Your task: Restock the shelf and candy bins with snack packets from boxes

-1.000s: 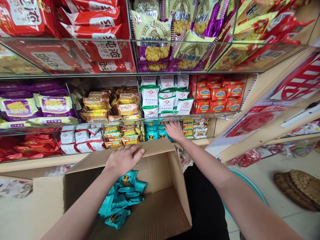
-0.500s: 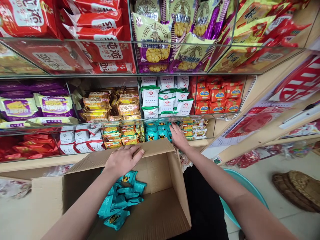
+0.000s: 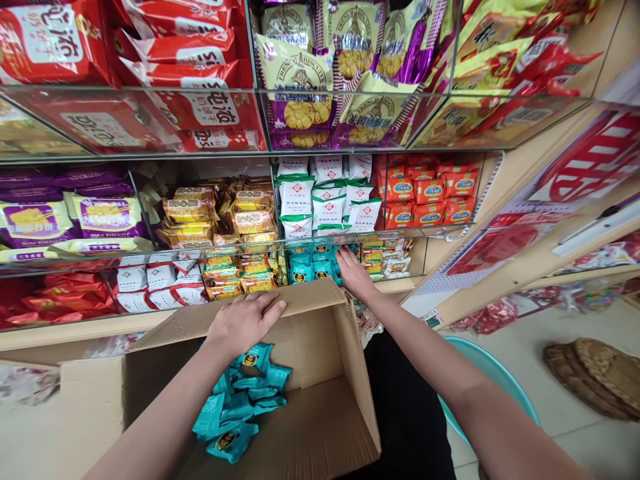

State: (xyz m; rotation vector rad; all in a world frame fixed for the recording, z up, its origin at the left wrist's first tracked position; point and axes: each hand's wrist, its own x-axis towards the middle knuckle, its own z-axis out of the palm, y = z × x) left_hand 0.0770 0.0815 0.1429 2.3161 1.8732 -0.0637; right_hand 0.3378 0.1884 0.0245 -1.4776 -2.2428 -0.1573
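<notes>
My left hand [image 3: 245,323] lies over the near flap of an open cardboard box [image 3: 320,427], fingers over its top edge and thumb on the inner side. Inside the box, towards its left, is a loose heap of teal snack packets [image 3: 245,400], partly hidden by my left forearm. My right hand [image 3: 354,272] reaches into the lowest shelf, fingers stretched out against the right side of stacked teal packets [image 3: 313,267]. Nothing shows in its grasp; the fingertips are partly behind the glass edge.
Glass-fronted shelves [image 3: 210,155] hold biscuit packs in divided compartments. Small yellow packets [image 3: 383,257] sit right of the teal stack, white-and-green packets [image 3: 327,207] above. A teal basin [image 3: 500,373] stands on the floor at right, near a brown woven object [image 3: 595,377].
The view has shifted a little, so the shelves appear slightly further left. My right hand stays at the teal stack, its fingers straighter along its side. My left hand stays on the flap.
</notes>
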